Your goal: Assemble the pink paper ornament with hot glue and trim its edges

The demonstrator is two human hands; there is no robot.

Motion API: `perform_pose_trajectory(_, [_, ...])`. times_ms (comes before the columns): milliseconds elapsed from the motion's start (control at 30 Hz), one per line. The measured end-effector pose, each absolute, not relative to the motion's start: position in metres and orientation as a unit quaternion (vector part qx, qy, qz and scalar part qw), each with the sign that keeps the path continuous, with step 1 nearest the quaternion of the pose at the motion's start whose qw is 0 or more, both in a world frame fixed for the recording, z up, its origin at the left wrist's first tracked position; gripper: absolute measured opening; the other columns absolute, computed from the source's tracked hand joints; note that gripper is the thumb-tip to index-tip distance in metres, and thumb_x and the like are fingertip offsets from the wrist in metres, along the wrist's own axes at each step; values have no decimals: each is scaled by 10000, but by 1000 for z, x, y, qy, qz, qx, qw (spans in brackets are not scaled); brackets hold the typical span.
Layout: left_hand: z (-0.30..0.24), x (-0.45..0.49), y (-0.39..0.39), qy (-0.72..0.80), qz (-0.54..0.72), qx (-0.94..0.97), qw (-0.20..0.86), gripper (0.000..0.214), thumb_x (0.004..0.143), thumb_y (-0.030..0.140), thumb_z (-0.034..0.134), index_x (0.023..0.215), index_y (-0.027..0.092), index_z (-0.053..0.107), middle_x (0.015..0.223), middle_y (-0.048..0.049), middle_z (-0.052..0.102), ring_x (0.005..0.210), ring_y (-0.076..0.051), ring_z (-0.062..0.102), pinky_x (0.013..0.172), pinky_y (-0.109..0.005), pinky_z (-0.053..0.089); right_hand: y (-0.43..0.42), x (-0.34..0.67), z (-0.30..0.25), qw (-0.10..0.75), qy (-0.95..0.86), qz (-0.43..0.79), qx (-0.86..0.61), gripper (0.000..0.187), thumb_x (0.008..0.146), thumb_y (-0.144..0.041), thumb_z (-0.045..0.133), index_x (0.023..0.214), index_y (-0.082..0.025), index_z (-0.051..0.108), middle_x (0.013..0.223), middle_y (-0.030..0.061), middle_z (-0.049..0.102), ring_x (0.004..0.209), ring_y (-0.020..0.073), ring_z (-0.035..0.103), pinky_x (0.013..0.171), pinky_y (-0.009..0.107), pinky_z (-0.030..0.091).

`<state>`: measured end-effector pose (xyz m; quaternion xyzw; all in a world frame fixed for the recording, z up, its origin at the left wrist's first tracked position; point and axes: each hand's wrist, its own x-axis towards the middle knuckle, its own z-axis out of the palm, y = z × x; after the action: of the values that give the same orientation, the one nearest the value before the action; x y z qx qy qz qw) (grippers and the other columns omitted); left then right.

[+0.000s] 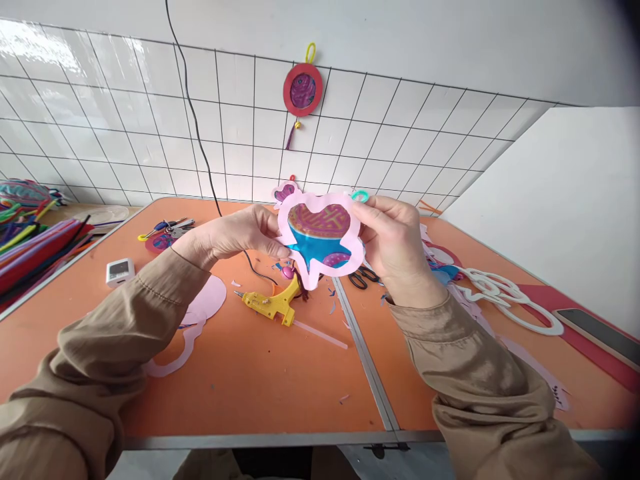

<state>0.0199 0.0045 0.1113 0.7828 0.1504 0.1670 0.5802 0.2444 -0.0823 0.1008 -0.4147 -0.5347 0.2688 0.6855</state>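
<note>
Pink-bordered ornament [320, 247], left hand [237, 235] pinching one edge, right hand [395, 237] pinching the other

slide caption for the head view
Left hand and right hand hold a pink-bordered ornament near a yellow glue gun.
</note>
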Motion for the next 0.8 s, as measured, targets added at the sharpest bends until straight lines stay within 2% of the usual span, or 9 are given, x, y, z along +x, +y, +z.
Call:
perform_pose_trajectory(200, [112, 22, 1, 154, 157, 800, 559, 112, 736, 257, 882, 811, 182, 846, 874, -108, 821, 830, -229, 768, 808, -300, 619, -78, 254, 102, 687, -540, 256, -413, 363, 704, -430, 866, 540, -250, 597, 615, 0, 469, 554, 143, 453, 522, 359, 377])
perform_pose_trajectory(333, [114, 21, 0, 141, 146, 780, 593, 301, 740, 357, 896, 951, 149, 846, 939, -157, 813, 886, -267, 768, 798, -318, 618, -80, 252, 102, 689, -538, 268, -406, 390, 720, -432, 866, 541, -241, 578, 607, -9, 439, 548, 132, 443, 495, 333, 367])
perform_pose_trajectory(400, [112, 23, 0, 128, 173, 758, 616, 351, 731, 428, 903, 915, 135, 839, 919, -160, 803, 862, -247, 755, 807, -309, 612, -81, 251, 102, 671, -547, 284, -411, 433, 720, -441, 870, 527, -237, 540, 580, -20, 408, 531, 124, 416, 482, 319, 354])
perform_pose_trajectory(500, [104, 29, 1, 147, 217, 713, 650, 336, 719, 460, 908, 715, 146, 790, 721, -95, 748, 660, -159, 685, 632, -235, 577, -80, 248, 100, 645, -552, 314, -425, 469, 698, -451, 882, 512, -227, 514, 550, -32, 400, 522, 112, 404, 476, 300, 345])
perform_pose_trajectory(600, [96, 39, 0, 187, 241, 657, 689, 299, 715, 359, 922, 638, 136, 738, 596, -41, 670, 522, -102, 592, 477, -186, 492, -77, 248, 96, 622, -570, 304, -443, 360, 752, -439, 838, 597, -222, 596, 601, -11, 524, 572, 136, 511, 517, 309, 423])
perform_pose_trajectory(700, [93, 48, -5, 254, 287, 576, 722, 159, 778, 199, 857, 727, 99, 743, 659, -68, 705, 556, -121, 647, 526, -208, 534, -78, 248, 93, 626, -619, 152, -450, 168, 813, -372, 781, 887, -239, 710, 909, 55, 730, 856, 221, 676, 689, 366, 542])
perform_pose_trajectory(733, [94, 51, -8, 274, 308, 549, 727, 106, 812, 158, 813, 765, 93, 744, 683, -78, 715, 579, -133, 670, 555, -223, 553, -80, 248, 93, 623, -639, 72, -445, 174, 830, -344, 762, 967, -248, 714, 1015, 71, 750, 958, 246, 686, 761, 395, 557])
perform_pose_trajectory(800, [97, 55, -14, 306, 343, 508, 729, 48, 865, 113, 735, 830, 82, 742, 716, -91, 724, 608, -151, 695, 598, -253, 576, -86, 245, 93, 577, -694, -81, -424, 149, 858, -300, 729, 1000, -257, 714, 1065, 80, 761, 1037, 275, 687, 857, 452, 552])
